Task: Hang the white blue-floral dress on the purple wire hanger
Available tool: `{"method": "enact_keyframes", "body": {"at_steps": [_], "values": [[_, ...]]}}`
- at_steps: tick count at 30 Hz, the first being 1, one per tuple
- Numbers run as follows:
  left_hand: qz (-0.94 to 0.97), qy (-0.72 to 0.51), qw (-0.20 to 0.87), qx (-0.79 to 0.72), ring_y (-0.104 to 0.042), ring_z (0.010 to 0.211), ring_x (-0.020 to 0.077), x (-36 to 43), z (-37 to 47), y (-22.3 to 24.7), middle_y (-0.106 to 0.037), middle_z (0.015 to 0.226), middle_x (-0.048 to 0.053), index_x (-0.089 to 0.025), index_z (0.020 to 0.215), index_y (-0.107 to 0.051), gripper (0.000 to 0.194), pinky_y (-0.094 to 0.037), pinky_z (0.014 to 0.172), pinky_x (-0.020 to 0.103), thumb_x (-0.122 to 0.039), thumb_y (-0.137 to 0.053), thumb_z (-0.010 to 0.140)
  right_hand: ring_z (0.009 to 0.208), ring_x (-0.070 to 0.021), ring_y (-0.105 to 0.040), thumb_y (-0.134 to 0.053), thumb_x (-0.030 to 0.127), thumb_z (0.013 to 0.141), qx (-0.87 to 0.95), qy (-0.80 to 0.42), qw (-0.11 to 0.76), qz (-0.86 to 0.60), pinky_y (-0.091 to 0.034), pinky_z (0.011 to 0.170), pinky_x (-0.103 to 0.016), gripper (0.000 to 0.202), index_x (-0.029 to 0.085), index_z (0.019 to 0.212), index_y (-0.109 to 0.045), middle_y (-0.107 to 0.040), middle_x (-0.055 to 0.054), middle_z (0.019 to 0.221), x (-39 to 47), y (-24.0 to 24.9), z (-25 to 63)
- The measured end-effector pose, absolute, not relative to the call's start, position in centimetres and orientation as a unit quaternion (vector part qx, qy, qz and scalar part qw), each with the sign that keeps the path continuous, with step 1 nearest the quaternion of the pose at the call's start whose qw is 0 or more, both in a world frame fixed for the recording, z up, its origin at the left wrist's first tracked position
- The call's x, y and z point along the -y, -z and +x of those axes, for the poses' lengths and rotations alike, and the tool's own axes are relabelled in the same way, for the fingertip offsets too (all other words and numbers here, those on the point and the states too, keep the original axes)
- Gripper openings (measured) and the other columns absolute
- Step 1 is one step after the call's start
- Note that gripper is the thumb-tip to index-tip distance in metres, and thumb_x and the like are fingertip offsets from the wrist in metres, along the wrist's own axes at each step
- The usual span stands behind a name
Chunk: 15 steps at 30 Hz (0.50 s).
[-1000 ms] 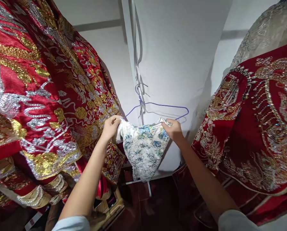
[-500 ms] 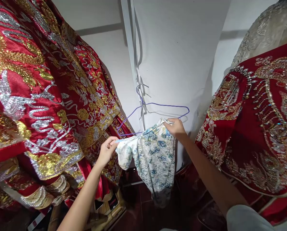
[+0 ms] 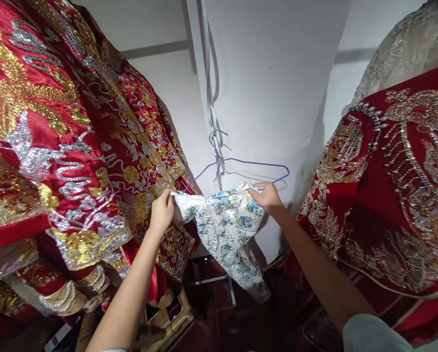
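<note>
By the purple hanger (image 3: 255, 162), left hand (image 3: 163, 213) is back up, so it and right hand (image 3: 268, 198) pinch the floral garment (image 3: 226, 222) pretty level.

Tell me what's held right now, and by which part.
A floral garment, pinched along its top edge: left hand at one end, right hand toward the other.

White garment (image 3: 226, 220) with blue flowers, spread wide on top, slanting below, at a purple hanger (image 3: 255, 162).

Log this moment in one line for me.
left hand: grips floral garment | right hand: grips its opposite side | purple hanger: partly hidden by garment
</note>
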State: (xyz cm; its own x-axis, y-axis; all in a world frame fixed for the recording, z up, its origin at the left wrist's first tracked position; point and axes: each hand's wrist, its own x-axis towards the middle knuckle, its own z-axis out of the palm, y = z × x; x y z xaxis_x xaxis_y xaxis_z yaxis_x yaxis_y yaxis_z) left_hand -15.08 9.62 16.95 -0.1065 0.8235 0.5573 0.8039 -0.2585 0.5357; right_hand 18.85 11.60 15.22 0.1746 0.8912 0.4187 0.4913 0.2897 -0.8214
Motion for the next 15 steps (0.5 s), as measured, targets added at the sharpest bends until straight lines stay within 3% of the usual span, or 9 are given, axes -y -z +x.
{"method": "enact_keyframes", "body": {"at_steps": [3,6,8,9,11,13,15], "values": [[0.672,-0.502,0.036,-0.543,-0.066,0.104,0.0236,-10.8,-12.8,-18.8,-0.073,0.113,0.011,-0.017,0.105,-0.069,0.031,-0.048,0.084,0.028,-0.025,-0.04,0.094,0.055,-0.0143,-0.044,-0.062,0.037,0.078,0.62,-0.226,0.519,-0.543,-0.035,0.055,-0.026,0.029,0.02,0.056,-0.056,-0.043,0.003,0.052,-10.8,-15.1,17.7],[0.684,-0.507,0.034,-0.524,-0.064,0.076,0.0188,-11.7,-11.0,-19.7,-0.072,0.088,0.006,-0.017,0.109,-0.069,0.034,-0.046,0.07,0.025,-0.022,-0.041,0.092,0.054,-0.0132,-0.041,-0.057,0.036,0.081,0.628,-0.229,0.536,-0.516,-0.033,0.054,-0.026,0.026,0.019,0.061,-0.059,-0.042,0.003,0.053,-9.9,-14.7,17.0],[0.683,-0.503,0.009,-0.529,-0.057,0.063,0.0167,-12.1,-10.8,-19.8,-0.066,0.074,0.003,-0.016,0.109,-0.069,0.034,-0.041,0.064,0.024,-0.02,-0.04,0.092,0.063,-0.0167,-0.052,-0.058,0.034,0.08,0.633,-0.193,0.558,-0.5,-0.041,0.061,-0.027,0.021,0.018,0.085,-0.071,-0.056,0.0,0.066,-9.5,-14.5,17.4],[0.686,-0.496,-0.005,-0.532,-0.054,0.06,0.0164,-12.2,-10.9,-19.7,-0.064,0.07,0.002,-0.016,0.108,-0.068,0.033,-0.04,0.062,0.025,-0.019,-0.04,0.091,0.07,-0.0186,-0.057,-0.059,0.032,0.08,0.632,-0.169,0.57,-0.498,-0.045,0.066,-0.028,0.032,0.019,0.106,-0.072,-0.063,-0.002,0.076,-9.5,-14.5,17.9],[0.707,-0.461,-0.026,-0.536,-0.053,0.06,0.017,-12.3,-11.5,-19.5,-0.062,0.068,0.001,-0.016,0.109,-0.067,0.033,-0.039,0.063,0.026,-0.018,-0.04,0.09,0.079,-0.0216,-0.062,-0.062,0.028,0.077,0.614,-0.121,0.586,-0.515,-0.049,0.075,-0.033,0.069,0.022,0.145,-0.052,-0.07,-0.005,0.094,-10.0,-14.5,19.5],[0.735,-0.423,-0.027,-0.53,-0.057,0.066,0.019,-12.2,-11.9,-19.4,-0.066,0.077,0.004,-0.017,0.113,-0.064,0.036,-0.042,0.067,0.027,-0.017,-0.038,0.089,0.086,-0.0248,-0.065,-0.064,0.025,0.074,0.598,-0.093,0.583,-0.542,-0.051,0.081,-0.037,0.091,0.021,0.159,-0.031,-0.071,-0.011,0.108,-11.2,-14.9,21.3],[0.756,-0.397,-0.022,-0.52,-0.061,0.076,0.0218,-12.1,-12.0,-19.6,-0.069,0.09,0.007,-0.017,0.116,-0.062,0.038,-0.044,0.073,0.03,-0.016,-0.036,0.089,0.099,-0.0287,-0.066,-0.067,0.022,0.072,0.614,-0.097,0.553,-0.555,-0.051,0.088,-0.039,0.089,0.014,0.155,-0.038,-0.069,-0.017,0.121,-12.6,-15.8,23.2]]}}
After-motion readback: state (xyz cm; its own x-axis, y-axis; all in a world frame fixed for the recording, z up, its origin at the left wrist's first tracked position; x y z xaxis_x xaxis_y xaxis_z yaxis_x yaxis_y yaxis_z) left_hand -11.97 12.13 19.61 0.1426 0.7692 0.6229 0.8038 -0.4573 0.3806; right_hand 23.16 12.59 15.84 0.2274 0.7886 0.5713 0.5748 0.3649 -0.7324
